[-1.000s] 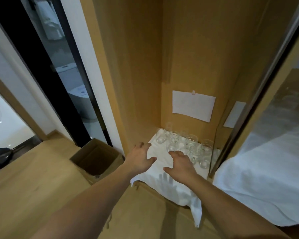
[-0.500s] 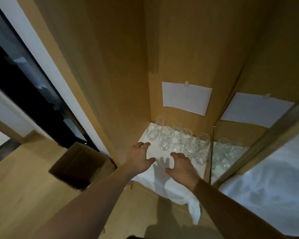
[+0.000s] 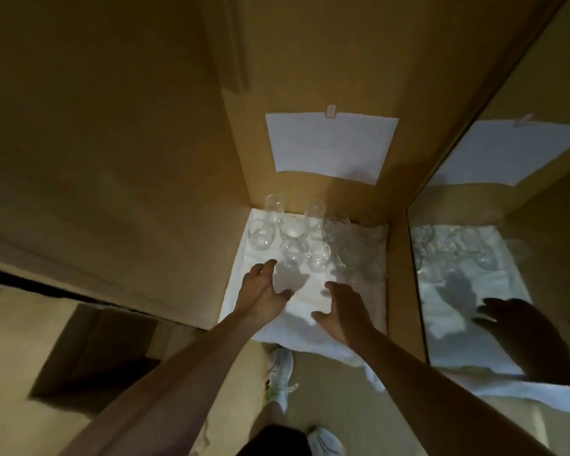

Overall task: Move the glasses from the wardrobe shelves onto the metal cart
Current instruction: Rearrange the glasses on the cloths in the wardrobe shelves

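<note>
Inside the wooden wardrobe (image 3: 145, 126), clear stemless glasses (image 3: 293, 238) stand clustered on a white cloth (image 3: 366, 291).
Left hand (image 3: 260, 291) and right hand (image 3: 346, 311) hover before them, fingers spread, grasping nothing.

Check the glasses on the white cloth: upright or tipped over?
Upright, as far as shows: the glasses stand with round rims facing up on the white cloth. The ones at right are blurred; cannot tell.
</note>
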{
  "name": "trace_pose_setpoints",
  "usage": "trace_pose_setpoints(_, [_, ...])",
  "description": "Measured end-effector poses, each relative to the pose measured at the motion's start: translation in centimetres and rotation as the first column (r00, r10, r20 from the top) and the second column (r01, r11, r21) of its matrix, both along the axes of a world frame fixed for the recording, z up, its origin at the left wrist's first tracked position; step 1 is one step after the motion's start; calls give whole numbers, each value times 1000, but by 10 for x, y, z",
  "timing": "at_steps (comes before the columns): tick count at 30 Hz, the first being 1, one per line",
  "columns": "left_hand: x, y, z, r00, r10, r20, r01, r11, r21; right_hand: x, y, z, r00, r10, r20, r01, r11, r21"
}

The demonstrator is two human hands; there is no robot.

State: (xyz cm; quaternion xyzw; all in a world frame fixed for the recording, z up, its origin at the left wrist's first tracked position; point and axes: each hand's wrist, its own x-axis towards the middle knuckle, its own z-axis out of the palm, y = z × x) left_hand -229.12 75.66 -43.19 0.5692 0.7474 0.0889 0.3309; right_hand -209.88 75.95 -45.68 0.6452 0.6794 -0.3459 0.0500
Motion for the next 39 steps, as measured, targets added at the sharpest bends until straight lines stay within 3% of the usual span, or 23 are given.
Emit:
trace_pose_setpoints(9, [-28,71,-62,989,92,114,-82,993,-85,-22,51,-54,980,-194,36,197,973,-122])
trace_pose_setpoints(15, [-28,117,-116,991,55,124,-41,993,-110,-25,96,-93,959,-277,68,283,951,-123])
trace_pose_setpoints(29, [-12,157,-194,993,-27,116,36,996,-82,-33,148,-169,950,-310,-40,309,951,-20])
trace_pose_setpoints(39, [-15,150,-187,994,-50,101,49,999,18,-36,132,-165,890,-439,-122,453,883,123])
